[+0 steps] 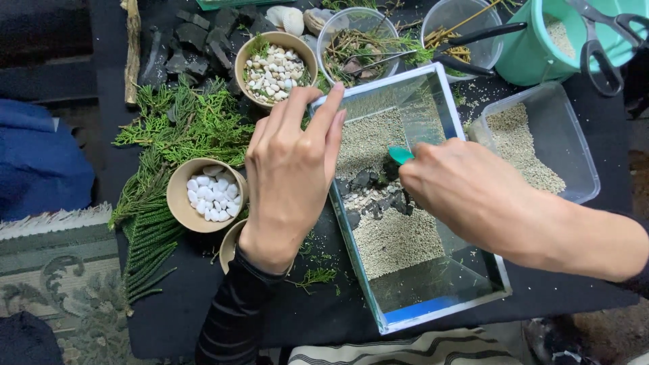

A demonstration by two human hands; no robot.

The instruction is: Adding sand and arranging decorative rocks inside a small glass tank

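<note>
Over the glass tank [433, 88], right hand [466, 189] fingers [422, 159] pinch a green tool [400, 155].

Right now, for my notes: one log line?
left hand: on glass tank rim | right hand: holds green tool over gravel

My left hand [291, 176] steadies the glass tank [433, 297], clear and glossy; its bed of sand [395, 240] looks grainy and matt; my right hand [466, 189] grips a smooth green plastic tool [400, 155]; white pebbles [213, 196] sit polished in a matt tan bowl [177, 203]
</note>
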